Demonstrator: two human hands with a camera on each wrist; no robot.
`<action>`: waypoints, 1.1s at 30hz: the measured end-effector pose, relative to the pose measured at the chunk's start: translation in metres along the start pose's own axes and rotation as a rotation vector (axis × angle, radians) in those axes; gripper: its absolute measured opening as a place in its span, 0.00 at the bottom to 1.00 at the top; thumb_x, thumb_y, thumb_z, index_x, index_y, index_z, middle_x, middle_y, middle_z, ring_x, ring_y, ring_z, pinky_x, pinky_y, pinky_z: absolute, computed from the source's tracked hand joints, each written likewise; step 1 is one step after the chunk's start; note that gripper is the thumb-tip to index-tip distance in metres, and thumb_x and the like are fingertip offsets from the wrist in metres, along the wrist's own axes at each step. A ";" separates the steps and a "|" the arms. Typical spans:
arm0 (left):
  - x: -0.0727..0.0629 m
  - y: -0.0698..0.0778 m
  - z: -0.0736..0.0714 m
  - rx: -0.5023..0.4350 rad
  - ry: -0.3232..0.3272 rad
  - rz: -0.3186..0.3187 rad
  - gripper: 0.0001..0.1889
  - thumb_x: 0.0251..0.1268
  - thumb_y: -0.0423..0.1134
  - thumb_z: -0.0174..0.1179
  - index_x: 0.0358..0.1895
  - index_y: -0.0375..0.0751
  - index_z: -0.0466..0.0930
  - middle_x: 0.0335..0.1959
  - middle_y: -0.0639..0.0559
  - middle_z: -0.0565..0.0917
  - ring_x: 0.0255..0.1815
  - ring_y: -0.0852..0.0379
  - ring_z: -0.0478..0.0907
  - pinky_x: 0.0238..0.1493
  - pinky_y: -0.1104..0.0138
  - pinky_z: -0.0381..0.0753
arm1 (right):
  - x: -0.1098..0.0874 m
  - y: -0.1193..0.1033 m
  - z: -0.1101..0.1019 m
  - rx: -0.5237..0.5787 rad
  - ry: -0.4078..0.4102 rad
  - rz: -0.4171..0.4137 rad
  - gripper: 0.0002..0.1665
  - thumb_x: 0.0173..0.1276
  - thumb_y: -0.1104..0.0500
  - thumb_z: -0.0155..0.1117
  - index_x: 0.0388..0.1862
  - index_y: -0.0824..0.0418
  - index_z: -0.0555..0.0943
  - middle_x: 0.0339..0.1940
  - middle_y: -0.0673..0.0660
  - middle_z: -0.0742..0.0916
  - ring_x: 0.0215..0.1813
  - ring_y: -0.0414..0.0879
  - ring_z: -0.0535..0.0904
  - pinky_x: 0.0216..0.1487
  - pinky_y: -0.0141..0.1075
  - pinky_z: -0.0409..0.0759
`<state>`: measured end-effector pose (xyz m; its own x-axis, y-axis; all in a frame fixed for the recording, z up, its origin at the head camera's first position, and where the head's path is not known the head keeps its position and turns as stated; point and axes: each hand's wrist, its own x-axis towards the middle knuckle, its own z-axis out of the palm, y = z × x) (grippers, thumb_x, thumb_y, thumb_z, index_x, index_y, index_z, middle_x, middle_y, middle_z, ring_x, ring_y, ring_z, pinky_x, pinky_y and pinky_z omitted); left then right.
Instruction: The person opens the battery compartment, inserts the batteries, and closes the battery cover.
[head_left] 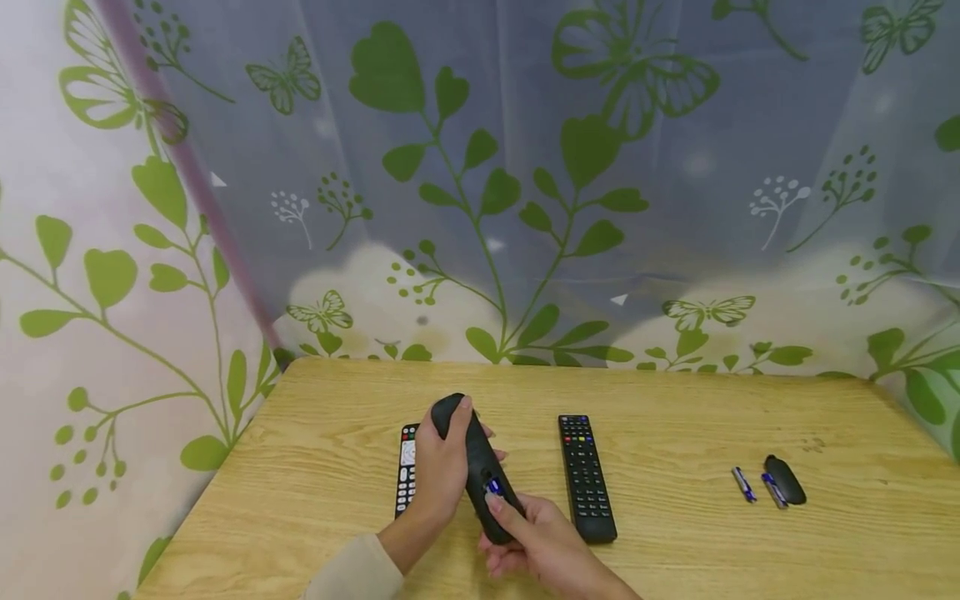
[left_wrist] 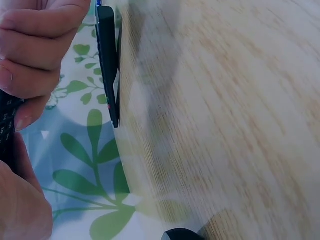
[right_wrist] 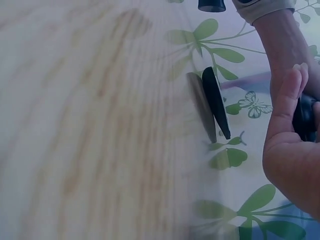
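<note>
My left hand [head_left: 441,467] grips a black remote control [head_left: 480,442], tilted above the table with its back towards me. Near its lower end the battery compartment is uncovered, and a blue battery [head_left: 492,485] shows in it. The thumb of my right hand [head_left: 546,537] presses on that battery, while its other fingers curl under the remote's lower end. In the right wrist view a dark part of the held remote [right_wrist: 303,120] shows beside the right hand [right_wrist: 290,162]. The keys on its front appear at the left wrist view's left edge.
A second remote with white keys [head_left: 406,482] lies partly behind my left hand. Right of my hands lies another black remote [head_left: 587,479], keys up. Farther right are a loose battery [head_left: 743,484], another battery [head_left: 774,491] and a black battery cover [head_left: 786,480]. A patterned curtain [head_left: 525,275] borders the wooden table [head_left: 675,467].
</note>
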<state>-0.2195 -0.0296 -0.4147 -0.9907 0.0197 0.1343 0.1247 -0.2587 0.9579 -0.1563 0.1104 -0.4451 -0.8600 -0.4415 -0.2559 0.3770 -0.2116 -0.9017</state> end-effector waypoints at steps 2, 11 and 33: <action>0.000 0.000 -0.001 -0.005 0.002 -0.005 0.20 0.73 0.50 0.51 0.48 0.34 0.67 0.32 0.36 0.78 0.23 0.42 0.83 0.31 0.53 0.85 | 0.000 0.000 0.000 -0.018 0.009 -0.005 0.30 0.73 0.44 0.54 0.49 0.73 0.73 0.31 0.56 0.85 0.29 0.40 0.82 0.33 0.29 0.83; 0.002 -0.001 -0.003 -0.008 -0.059 -0.039 0.23 0.72 0.53 0.51 0.48 0.32 0.69 0.33 0.36 0.79 0.24 0.44 0.84 0.33 0.53 0.85 | -0.002 0.000 -0.001 0.013 0.011 0.021 0.34 0.72 0.43 0.54 0.54 0.75 0.71 0.32 0.56 0.85 0.29 0.39 0.82 0.34 0.28 0.83; 0.008 0.006 -0.008 0.004 -0.022 -0.008 0.21 0.73 0.51 0.51 0.46 0.31 0.70 0.31 0.36 0.78 0.21 0.45 0.83 0.32 0.50 0.85 | -0.050 -0.059 -0.070 -0.359 0.103 -0.077 0.33 0.75 0.46 0.51 0.65 0.71 0.66 0.40 0.61 0.83 0.38 0.50 0.81 0.39 0.41 0.84</action>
<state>-0.2267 -0.0384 -0.4102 -0.9903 0.0430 0.1318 0.1167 -0.2548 0.9599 -0.1601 0.2063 -0.4037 -0.9182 -0.3421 -0.1998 0.1809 0.0867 -0.9797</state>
